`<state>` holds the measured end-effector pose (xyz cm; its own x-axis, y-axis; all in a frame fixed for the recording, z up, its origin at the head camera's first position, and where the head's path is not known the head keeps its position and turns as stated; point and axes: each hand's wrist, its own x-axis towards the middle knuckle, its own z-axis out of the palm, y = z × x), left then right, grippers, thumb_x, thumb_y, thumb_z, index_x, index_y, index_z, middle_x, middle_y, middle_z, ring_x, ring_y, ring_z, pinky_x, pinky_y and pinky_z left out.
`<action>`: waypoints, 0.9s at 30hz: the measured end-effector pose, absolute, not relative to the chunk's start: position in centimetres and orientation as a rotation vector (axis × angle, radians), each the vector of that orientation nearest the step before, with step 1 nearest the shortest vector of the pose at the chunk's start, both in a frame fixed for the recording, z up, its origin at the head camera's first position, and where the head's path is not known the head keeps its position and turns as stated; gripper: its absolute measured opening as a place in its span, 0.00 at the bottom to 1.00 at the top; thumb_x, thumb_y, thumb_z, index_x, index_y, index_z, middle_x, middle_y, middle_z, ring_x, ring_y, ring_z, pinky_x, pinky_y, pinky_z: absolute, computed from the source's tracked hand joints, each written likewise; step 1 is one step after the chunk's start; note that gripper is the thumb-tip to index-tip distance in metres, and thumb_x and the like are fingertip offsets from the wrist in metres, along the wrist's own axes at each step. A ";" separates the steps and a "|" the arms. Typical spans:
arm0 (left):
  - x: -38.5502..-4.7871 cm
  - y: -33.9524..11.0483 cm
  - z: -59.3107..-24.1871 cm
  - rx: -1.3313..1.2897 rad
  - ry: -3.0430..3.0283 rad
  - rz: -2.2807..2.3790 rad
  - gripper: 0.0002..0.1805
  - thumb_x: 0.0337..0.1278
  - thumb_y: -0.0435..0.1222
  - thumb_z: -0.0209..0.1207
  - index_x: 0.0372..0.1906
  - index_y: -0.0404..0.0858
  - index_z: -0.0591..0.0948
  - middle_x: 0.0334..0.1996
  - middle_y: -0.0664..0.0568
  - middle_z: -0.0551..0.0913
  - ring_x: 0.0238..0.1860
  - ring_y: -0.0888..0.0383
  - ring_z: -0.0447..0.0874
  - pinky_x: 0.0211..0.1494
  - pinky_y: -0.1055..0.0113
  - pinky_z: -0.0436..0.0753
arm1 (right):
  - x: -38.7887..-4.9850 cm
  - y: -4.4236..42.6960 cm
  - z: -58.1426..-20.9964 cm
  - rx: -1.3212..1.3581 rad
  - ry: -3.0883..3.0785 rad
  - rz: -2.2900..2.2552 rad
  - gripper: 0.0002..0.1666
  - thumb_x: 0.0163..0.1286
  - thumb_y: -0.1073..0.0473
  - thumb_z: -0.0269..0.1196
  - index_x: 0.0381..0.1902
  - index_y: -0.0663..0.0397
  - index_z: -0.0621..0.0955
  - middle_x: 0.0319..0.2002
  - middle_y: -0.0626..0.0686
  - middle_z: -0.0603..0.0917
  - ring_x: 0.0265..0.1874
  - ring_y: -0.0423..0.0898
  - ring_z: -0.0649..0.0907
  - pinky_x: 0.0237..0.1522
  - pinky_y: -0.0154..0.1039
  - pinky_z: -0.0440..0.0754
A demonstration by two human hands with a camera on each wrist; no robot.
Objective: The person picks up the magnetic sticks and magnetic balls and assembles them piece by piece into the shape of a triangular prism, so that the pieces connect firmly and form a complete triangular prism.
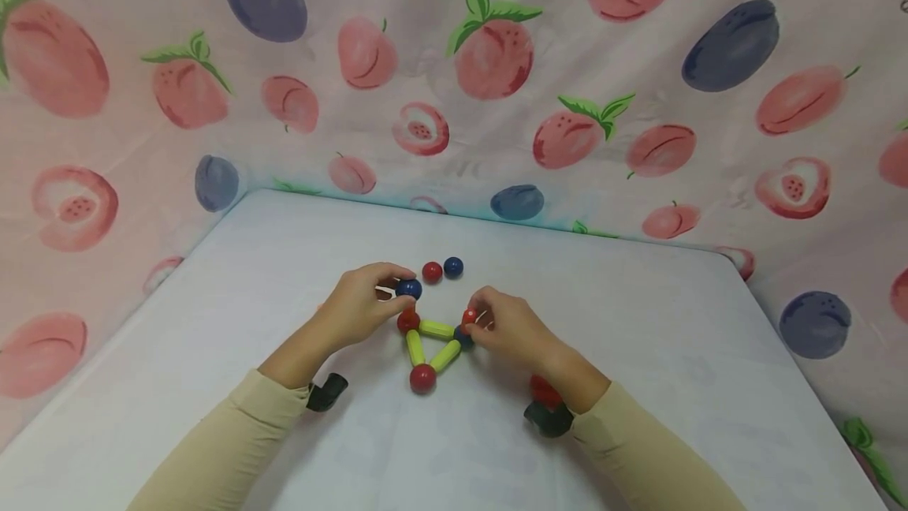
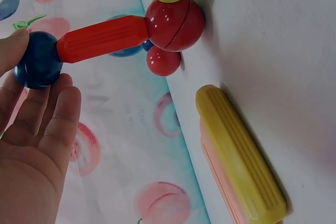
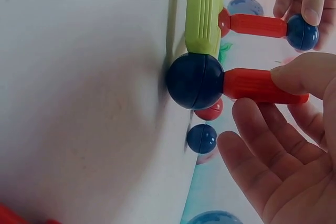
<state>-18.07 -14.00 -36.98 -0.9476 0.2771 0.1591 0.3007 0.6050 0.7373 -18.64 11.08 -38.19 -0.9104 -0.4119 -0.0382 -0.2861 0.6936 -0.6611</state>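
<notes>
A triangle of yellow-green rods [image 1: 436,329] lies on the table, with a red ball [image 1: 422,378] at its front corner. From its back-left red ball [image 2: 176,23] rises a red rod [image 2: 102,38] topped by a blue ball [image 2: 39,61]. My left hand [image 1: 362,302] pinches that top ball between thumb and fingers. At the right corner sits another blue ball [image 3: 194,81], with a second red rod [image 3: 249,84] standing on it. My right hand [image 1: 511,326] grips this rod near its upper end, thumb on one side.
A loose red ball [image 1: 432,272] and a loose blue ball [image 1: 453,267] lie behind the triangle. A yellow rod [image 2: 241,156] and a pink rod [image 2: 218,163] lie near my left hand. Something red [image 1: 545,390] shows beneath my right wrist. Fruit-printed cloth [image 1: 454,172] hangs behind the white table [image 1: 638,322].
</notes>
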 end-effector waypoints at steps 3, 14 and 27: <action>-18.0 -14.0 -36.9 -0.496 -2.792 -1.286 0.19 0.61 0.33 0.67 0.57 0.36 0.81 0.50 0.45 0.83 0.49 0.48 0.85 0.52 0.57 0.84 | -18.6 11.1 -38.3 -0.562 2.723 -1.006 0.14 0.66 0.64 0.68 0.47 0.52 0.77 0.38 0.46 0.84 0.41 0.44 0.83 0.42 0.37 0.84; -18.1 -14.1 -37.1 -0.491 -2.793 -1.279 0.20 0.61 0.33 0.68 0.57 0.36 0.81 0.50 0.46 0.83 0.49 0.49 0.84 0.52 0.57 0.84 | -18.8 11.4 -37.8 -0.567 2.703 -0.975 0.19 0.66 0.59 0.70 0.53 0.53 0.77 0.45 0.46 0.83 0.46 0.45 0.82 0.46 0.40 0.84; -18.0 -14.2 -37.1 -0.498 -2.781 -1.270 0.20 0.60 0.34 0.68 0.57 0.36 0.82 0.50 0.47 0.84 0.49 0.49 0.85 0.51 0.57 0.84 | -24.5 12.8 -34.8 -0.698 2.784 -0.843 0.26 0.71 0.52 0.66 0.63 0.54 0.78 0.59 0.55 0.81 0.55 0.52 0.81 0.50 0.49 0.82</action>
